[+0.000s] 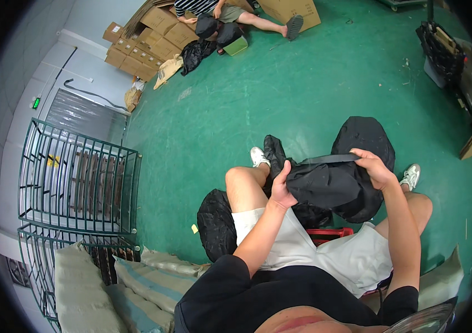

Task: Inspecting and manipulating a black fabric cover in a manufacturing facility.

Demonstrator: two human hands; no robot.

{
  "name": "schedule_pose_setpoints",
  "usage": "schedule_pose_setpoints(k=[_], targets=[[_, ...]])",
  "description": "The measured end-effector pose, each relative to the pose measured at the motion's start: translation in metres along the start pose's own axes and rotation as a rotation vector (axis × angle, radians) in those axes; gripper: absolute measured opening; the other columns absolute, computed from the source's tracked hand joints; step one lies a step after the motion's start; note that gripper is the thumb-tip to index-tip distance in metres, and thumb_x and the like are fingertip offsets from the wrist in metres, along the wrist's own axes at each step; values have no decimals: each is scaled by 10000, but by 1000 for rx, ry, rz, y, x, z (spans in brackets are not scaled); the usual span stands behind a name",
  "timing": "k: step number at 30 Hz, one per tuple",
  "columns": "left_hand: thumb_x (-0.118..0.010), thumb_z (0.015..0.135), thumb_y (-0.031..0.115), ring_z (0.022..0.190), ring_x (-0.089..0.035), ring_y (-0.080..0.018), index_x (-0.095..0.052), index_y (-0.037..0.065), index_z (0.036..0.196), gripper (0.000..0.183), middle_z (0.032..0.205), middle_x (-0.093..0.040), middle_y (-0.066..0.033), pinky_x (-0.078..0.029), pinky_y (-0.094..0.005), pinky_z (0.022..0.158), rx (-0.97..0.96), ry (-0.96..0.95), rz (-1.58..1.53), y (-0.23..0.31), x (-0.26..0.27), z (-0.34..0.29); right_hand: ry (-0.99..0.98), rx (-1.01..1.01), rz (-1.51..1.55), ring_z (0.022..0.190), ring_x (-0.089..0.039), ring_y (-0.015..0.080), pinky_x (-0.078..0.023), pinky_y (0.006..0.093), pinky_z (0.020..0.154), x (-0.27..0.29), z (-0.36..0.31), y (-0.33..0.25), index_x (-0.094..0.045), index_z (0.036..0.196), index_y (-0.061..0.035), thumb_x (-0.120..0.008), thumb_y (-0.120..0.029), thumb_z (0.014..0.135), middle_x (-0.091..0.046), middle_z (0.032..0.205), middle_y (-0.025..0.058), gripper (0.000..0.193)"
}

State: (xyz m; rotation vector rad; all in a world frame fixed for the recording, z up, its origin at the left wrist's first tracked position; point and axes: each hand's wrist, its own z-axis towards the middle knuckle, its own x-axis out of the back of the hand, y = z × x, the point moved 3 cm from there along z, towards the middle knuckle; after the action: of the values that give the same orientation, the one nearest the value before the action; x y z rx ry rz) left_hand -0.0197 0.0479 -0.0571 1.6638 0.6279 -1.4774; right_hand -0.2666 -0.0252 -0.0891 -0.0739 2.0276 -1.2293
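A black cloth item (324, 186) is stretched between my two hands above my lap. Along its upper edge runs a flat dark band (329, 159). My left hand (283, 190) grips the cloth's left end, thumb pointing up. At the other end, my right hand (373, 169) is closed on the band, fingers over the top. More black fabric (362, 136) spreads beyond and below my right hand; whether it joins the held piece I cannot tell. A black plastic bag (216, 222) lies beside my left knee.
A red plastic thing (330, 233) shows between my thighs. Green metal racks (80, 183) and woven sacks (147, 283) stand at left. Across the green floor (202, 122), another person (219, 12) sits handling black items by stacked cartons (158, 33). A loaded cart or bin (441, 53) stands far right.
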Motion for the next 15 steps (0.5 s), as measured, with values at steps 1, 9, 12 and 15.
schedule_pose_setpoints(k=[1,9,12,15], targets=[[-369,983,562,1261,-511,-333,-455,-70,1353,738,1366,-520,-212,-371,-469,1085,-15,-2,-22,-4,-3,1,2,-2,5,1035,-586,119,-441,245,944,-3,3,1,-559,1167,9,-519,-74,924,-636,1113,48,259],[-457,980,440,1119,-617,-328,-596,-20,1225,539,1219,-637,-176,-455,-461,1014,-87,363,1,-12,8,9,252,29,-12,1056,-539,111,-417,246,946,6,4,9,-538,1307,-16,-523,-152,981,-611,1148,24,354],[-497,970,367,1106,-624,-319,-565,-26,1251,488,1205,-642,-175,-461,-449,1010,-91,438,172,-4,17,8,352,18,-111,968,-557,91,-445,235,887,19,7,3,-541,1293,-11,-513,-153,990,-626,1082,8,335],[-575,948,226,1029,-653,-242,-545,-5,1260,390,1114,-673,-124,-497,-366,953,-87,530,371,5,25,8,202,165,-181,909,-517,72,-424,231,855,21,13,0,-625,1066,-31,-492,-181,999,-611,981,-32,211]])
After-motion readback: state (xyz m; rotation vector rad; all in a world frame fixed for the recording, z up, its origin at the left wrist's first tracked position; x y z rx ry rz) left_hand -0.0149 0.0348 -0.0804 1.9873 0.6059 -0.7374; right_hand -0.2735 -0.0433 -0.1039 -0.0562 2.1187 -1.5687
